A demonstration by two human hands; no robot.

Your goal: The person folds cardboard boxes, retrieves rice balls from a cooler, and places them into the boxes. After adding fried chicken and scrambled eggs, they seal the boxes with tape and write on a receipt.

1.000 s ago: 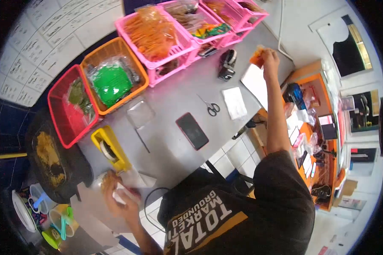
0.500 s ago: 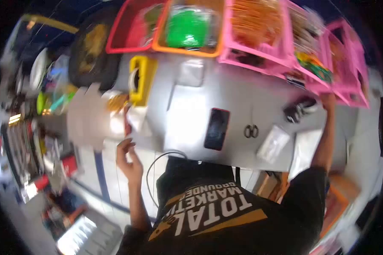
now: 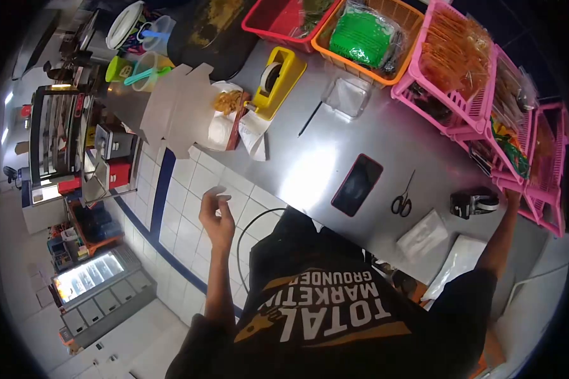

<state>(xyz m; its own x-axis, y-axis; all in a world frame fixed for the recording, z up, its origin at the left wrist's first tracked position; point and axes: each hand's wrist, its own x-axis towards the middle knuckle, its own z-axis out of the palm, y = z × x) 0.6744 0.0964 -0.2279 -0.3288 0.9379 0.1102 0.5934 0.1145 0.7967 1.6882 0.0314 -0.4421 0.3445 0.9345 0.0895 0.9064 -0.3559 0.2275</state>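
My left hand [image 3: 216, 215] hangs in the air off the near edge of the steel table [image 3: 310, 161], above the tiled floor, fingers loosely apart and empty. Nearest to it on the table are a white wrapper with fried food [image 3: 226, 112] and a yellow tape dispenser [image 3: 277, 79]. My right arm stretches along the table's right end; my right hand [image 3: 511, 197] is barely seen beside a black label gun [image 3: 474, 203] and the pink baskets [image 3: 537, 189]. I cannot see its fingers.
A phone [image 3: 357, 184], scissors [image 3: 401, 202], a white packet [image 3: 423, 235] and a clear lid [image 3: 346, 96] lie on the table. Pink [image 3: 423, 82], orange [image 3: 335, 54] and red [image 3: 259, 28] baskets line the far edge. Flat cardboard [image 3: 177, 110] and cups [image 3: 139, 63] sit at the left.
My left hand has let go of the food wrapper and pulled back off the table. My right hand has dropped from holding an orange packet to beside the label gun. My view swung left.
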